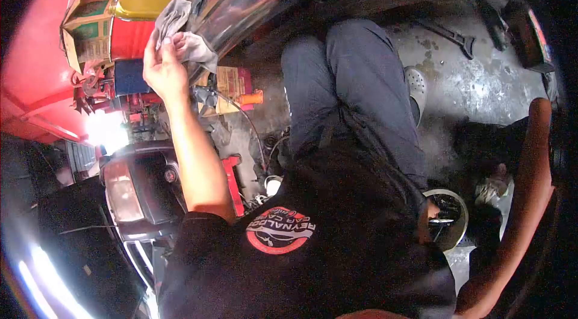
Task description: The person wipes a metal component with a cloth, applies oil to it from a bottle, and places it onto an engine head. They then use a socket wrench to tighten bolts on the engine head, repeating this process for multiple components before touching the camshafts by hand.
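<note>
Upper left of the frame: left hand, fingers partly curled, holds the cloth at its fingertips, beside the yellow container. The cloth is well apart from the right arm at right; the right hand's opening and grip cannot be determined.

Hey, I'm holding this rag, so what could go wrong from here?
Your left hand has the rag close to the yellow container, so it might get bumped. The dark spots on the floor near your shoe may be slippery, and the dark bar there could trip you.
</note>
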Demonstrator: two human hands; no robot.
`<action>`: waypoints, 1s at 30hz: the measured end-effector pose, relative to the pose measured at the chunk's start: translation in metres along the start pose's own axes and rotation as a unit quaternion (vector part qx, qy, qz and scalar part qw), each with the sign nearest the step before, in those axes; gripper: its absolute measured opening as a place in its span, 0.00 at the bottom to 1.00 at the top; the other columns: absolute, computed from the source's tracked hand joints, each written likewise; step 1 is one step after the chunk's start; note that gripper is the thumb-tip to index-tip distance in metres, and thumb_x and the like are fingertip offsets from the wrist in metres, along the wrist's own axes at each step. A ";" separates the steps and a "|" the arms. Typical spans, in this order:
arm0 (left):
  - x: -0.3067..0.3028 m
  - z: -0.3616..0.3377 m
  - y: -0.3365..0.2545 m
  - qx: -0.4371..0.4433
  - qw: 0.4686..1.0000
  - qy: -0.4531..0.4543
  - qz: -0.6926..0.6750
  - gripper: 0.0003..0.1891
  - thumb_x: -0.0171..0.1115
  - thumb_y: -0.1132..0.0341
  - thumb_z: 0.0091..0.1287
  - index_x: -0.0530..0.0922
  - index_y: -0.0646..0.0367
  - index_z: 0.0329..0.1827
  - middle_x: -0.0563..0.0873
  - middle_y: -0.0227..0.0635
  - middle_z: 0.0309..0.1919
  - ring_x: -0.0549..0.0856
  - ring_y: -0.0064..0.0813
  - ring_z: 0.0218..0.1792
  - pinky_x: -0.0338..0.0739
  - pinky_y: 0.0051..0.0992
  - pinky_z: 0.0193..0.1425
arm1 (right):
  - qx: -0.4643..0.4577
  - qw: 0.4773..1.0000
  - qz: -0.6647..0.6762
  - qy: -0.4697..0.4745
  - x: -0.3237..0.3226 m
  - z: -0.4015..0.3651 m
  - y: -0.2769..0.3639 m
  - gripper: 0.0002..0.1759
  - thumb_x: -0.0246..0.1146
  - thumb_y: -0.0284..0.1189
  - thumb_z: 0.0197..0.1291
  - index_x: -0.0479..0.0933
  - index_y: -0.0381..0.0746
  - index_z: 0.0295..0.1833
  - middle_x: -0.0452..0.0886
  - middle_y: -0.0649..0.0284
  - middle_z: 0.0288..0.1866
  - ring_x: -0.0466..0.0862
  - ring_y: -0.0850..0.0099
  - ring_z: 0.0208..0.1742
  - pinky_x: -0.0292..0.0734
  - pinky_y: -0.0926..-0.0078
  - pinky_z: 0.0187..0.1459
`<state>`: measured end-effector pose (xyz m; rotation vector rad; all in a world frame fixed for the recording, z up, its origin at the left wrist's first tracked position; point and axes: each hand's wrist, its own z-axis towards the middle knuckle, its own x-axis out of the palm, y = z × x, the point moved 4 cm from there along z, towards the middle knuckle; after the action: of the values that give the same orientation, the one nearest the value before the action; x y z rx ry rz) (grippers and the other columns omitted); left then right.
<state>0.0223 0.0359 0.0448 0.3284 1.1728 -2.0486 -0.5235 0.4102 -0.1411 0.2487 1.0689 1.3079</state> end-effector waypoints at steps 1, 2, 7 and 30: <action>-0.001 0.001 0.002 -0.003 1.000 -0.008 -0.011 0.20 0.55 0.73 0.73 0.70 0.70 0.66 0.88 0.46 0.41 0.87 0.24 0.37 0.81 0.21 0.43 | -0.004 1.000 0.003 0.005 0.000 0.002 0.004 0.12 0.57 0.34 0.58 0.80 0.37 0.33 0.81 0.54 0.35 0.81 0.58 0.36 0.76 0.59 0.36; -0.003 0.001 0.005 -0.003 1.000 -0.017 -0.013 0.19 0.54 0.73 0.73 0.70 0.70 0.66 0.88 0.45 0.40 0.86 0.23 0.36 0.80 0.21 0.41 | -0.007 1.000 0.008 0.004 0.000 0.005 0.003 0.12 0.57 0.34 0.58 0.80 0.37 0.33 0.81 0.54 0.34 0.81 0.58 0.36 0.75 0.59 0.36; -0.012 0.005 0.018 -0.024 0.998 -0.024 -0.055 0.19 0.54 0.74 0.73 0.68 0.72 0.66 0.88 0.49 0.40 0.85 0.26 0.34 0.81 0.23 0.39 | -0.028 0.999 0.024 0.008 -0.011 0.014 0.010 0.12 0.57 0.34 0.58 0.79 0.37 0.33 0.80 0.54 0.34 0.80 0.58 0.36 0.74 0.59 0.35; -0.036 0.093 0.097 -0.084 0.916 0.123 0.373 0.36 0.69 0.51 0.58 0.74 0.66 0.66 0.83 0.55 0.54 0.83 0.45 0.57 0.73 0.32 0.62 | -0.071 0.989 0.113 0.070 0.004 0.046 0.023 0.14 0.56 0.36 0.57 0.77 0.34 0.35 0.77 0.54 0.33 0.76 0.58 0.33 0.70 0.59 0.33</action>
<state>0.1283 -0.0538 0.0535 0.8255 1.1252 -1.2541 -0.5046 0.4386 -0.1030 0.1763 1.0827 1.6174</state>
